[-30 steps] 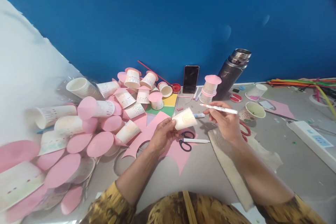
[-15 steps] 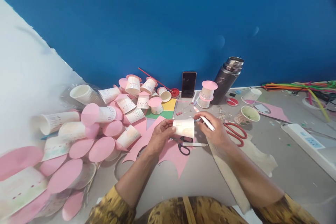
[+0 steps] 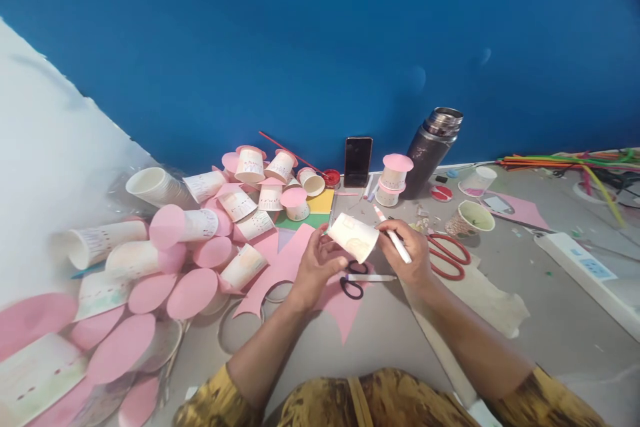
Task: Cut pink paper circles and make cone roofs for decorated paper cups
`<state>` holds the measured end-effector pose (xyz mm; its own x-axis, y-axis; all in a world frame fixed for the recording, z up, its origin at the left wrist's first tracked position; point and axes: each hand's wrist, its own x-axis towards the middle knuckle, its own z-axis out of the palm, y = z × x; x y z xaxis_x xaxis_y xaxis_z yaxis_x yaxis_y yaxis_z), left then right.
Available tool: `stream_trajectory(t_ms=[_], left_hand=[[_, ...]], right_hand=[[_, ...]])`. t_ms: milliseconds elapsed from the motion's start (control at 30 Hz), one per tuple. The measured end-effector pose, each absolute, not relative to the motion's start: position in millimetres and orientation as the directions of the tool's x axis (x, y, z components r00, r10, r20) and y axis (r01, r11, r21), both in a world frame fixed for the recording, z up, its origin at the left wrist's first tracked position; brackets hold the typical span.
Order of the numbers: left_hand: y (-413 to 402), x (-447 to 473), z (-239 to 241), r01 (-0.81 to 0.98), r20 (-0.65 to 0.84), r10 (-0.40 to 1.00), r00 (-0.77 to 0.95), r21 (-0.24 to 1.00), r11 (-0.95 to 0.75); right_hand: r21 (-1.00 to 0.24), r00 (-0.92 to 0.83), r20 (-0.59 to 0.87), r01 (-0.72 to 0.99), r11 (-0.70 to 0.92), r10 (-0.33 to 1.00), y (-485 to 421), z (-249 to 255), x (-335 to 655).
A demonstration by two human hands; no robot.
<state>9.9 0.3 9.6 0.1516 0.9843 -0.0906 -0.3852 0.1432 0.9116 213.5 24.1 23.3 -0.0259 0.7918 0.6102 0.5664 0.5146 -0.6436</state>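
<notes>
A white paper cup with faint yellow drawing lies tilted on its side in the air between my hands. My left hand is curled loosely around its narrow end, thumb beneath. In my right hand is a white marker, its light orange end pointing up and away. The right fingertips also touch the cup's wide rim. Below the cup, black-handled scissors and another white marker rest on cut pink paper.
Many decorated cups with pink paper discs crowd the left. A dark flask, a phone and two stacked cups stand at the back. Red-handled scissors, a patterned cup and a power strip are on the right.
The cup has turned, its wide end now tipping lower toward me. My left fingers have loosened and shifted around its narrow end. My right hand has come to the rim, marker still held.
</notes>
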Motion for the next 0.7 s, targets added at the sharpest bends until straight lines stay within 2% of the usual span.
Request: stream_trajectory(t_ms=[100,167,233,333,567,700], left_hand=[[-4.6,13.5,9.2,-0.135,-0.02,1.0,-0.005,0.991,0.019],[-5.9,12.5,9.3,0.053,0.092,0.989,-0.113,0.995,-0.087],[-6.7,11.0,10.1,0.171,0.197,0.97,-0.141,0.97,-0.172],[-9.0,11.9,13.6,0.226,0.251,0.96,-0.128,0.949,-0.218],[-12.2,18.5,21.3,0.233,0.228,0.961,-0.155,0.954,-0.189],[-5.0,10.3,23.0,0.261,0.225,0.969,-0.102,0.946,-0.192]], right_hand=[[-0.609,-0.02,0.638,0.6,0.519,0.77,23.3,19.8,209.6],[-0.577,-0.022,0.66,0.625,0.525,0.751,23.5,16.7,208.8],[-0.545,-0.029,0.677,0.652,0.527,0.735,23.4,14.3,208.9],[-0.501,-0.049,0.692,0.686,0.528,0.721,21.9,13.7,209.5],[-0.325,-0.171,0.708,0.783,0.531,0.685,15.5,19.7,207.5],[-0.369,-0.234,0.68,0.709,0.6,0.695,17.6,18.1,210.6]])
